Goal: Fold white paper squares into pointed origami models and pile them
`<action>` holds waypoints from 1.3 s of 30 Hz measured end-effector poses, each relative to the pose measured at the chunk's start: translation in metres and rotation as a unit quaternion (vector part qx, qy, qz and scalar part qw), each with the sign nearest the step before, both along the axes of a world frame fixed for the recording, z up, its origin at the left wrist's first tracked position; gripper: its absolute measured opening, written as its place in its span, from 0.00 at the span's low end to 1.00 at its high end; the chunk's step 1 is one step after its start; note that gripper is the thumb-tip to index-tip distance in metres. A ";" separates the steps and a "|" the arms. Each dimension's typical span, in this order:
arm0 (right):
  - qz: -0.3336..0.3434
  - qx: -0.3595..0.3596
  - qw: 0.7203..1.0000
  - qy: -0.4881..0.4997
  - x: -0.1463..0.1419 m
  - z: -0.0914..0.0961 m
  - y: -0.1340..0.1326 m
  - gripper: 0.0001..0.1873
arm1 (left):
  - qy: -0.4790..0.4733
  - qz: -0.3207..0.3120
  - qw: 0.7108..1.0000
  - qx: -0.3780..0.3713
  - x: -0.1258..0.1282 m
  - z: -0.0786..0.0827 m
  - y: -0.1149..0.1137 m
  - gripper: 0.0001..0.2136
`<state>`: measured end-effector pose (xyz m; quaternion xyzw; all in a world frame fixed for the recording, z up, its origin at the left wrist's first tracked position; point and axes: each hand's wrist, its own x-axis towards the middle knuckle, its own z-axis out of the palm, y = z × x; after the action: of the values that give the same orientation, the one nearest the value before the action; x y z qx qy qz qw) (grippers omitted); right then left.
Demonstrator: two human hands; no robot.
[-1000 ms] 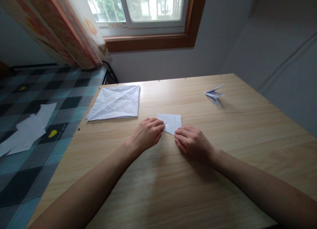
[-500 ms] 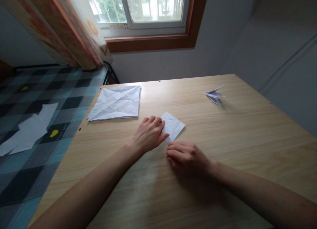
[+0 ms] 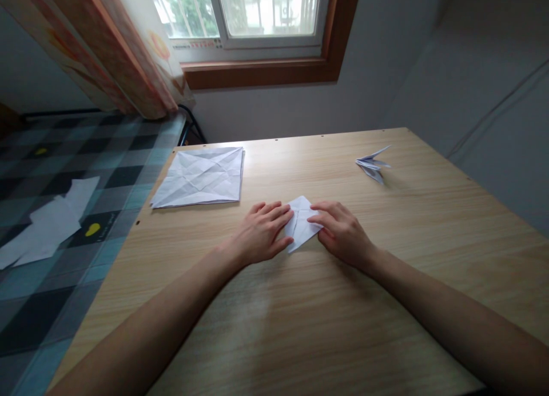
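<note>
A small folded white paper point(image 3: 302, 224) lies on the wooden table point(image 3: 386, 259), lying diamond-wise. My left hand point(image 3: 263, 231) rests on its left edge with the fingers stretched out and pressing down. My right hand point(image 3: 343, 233) lies on its right edge, fingers curled flat onto the paper, fingertips at the upper right corner. Both hands cover part of the sheet.
A stack of creased white square sheets point(image 3: 199, 176) lies at the table's far left. A folded paper figure point(image 3: 372, 164) sits at the far right. Left of the table is a checked bedcover point(image 3: 64, 213) with loose white papers point(image 3: 47, 224). A window and curtain are behind.
The small paper has been turned from lying flat-edged to diamond-wise. My right hand dropped to its lower corner, then came up onto its right edge. My left hand stayed on the left side.
</note>
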<state>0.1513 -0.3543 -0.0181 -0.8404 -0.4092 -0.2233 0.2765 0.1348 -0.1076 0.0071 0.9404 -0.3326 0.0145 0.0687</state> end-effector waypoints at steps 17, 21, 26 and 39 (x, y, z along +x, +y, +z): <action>-0.105 -0.037 0.991 0.071 0.000 0.004 0.012 0.09 | 0.028 -0.009 1.000 0.000 -0.001 0.004 -0.002 0.28; -0.063 -0.087 0.994 0.020 -0.012 0.007 0.017 0.08 | 0.014 -0.004 1.000 -0.002 -0.002 0.003 -0.003 0.31; 0.063 -0.058 0.996 0.001 -0.034 0.008 0.024 0.13 | 0.004 -0.006 1.000 -0.008 -0.002 0.003 -0.003 0.32; -0.038 -0.053 0.997 0.043 -0.001 -0.004 -0.002 0.14 | 0.017 -0.007 1.000 0.001 -0.003 0.003 -0.001 0.36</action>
<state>0.1503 -0.3565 -0.0216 -0.8777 -0.3755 -0.1754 0.2404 0.1321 -0.1082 0.0099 0.9384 -0.3377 -0.0023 0.0736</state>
